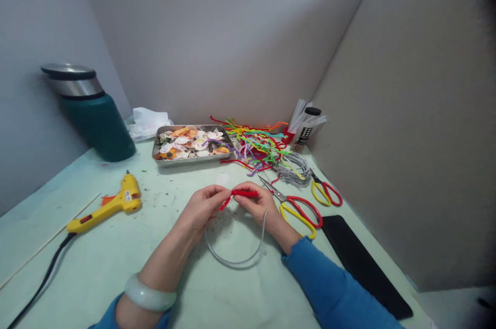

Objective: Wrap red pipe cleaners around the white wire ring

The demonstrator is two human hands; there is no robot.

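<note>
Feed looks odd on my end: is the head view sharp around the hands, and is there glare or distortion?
Head view: left hand, right hand and red pipe cleaner are fairly sharp under soft, even light; no glare; wide-angle bending at the edges, dark vignette in the right corners.

Counts on the green table

Two hands (201, 207) (258, 205), two scissors (298, 210) (325, 189) at centre right, one glue gun (110, 205) at left, one flask (91, 112) at upper left, one tray (158, 156) of shells (too many to count), one heap of pipe cleaners (258, 145), one wire coil (292, 169), one red pipe cleaner (244, 193), one wire loop (232, 262), one bangle (149, 295), one black slab (360, 262).
</note>
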